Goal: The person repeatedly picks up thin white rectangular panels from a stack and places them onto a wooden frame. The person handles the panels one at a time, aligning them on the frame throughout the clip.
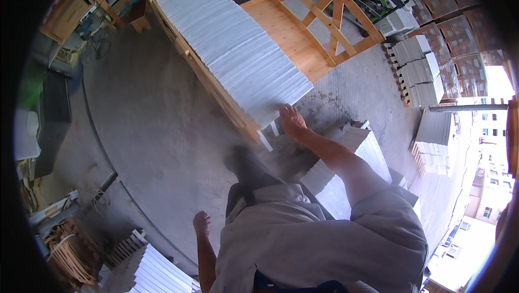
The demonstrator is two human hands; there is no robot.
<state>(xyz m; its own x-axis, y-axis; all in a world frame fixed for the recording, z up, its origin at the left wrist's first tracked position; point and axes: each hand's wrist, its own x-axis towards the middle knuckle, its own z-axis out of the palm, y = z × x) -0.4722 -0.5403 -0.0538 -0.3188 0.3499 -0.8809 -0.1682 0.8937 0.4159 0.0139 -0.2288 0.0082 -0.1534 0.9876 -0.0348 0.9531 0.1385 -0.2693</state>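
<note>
A long row of thin pale grey slabs (pixel 232 39) stands packed on edge in a wooden crate (pixel 286 31). My right hand (pixel 292 120) reaches to the near end of this row. Its fingers are bent over the edge of the end slab, close to the corner; the fingertips are partly hidden. Two short white strips (pixel 265 140) stick out below that end, beside the hand. My left hand (pixel 201 222) hangs low at my side, away from the slabs, with its fingers curled in and nothing visible in them.
More slabs (pixel 354 150) stand stacked close by my right side. Pallets of grey slabs (pixel 419 71) and brown wrapped stacks (pixel 454 28) line the right. At lower left are white stacked pieces (pixel 148 274) and wooden slats (pixel 70 255). A dark cable (pixel 100 131) crosses the concrete floor.
</note>
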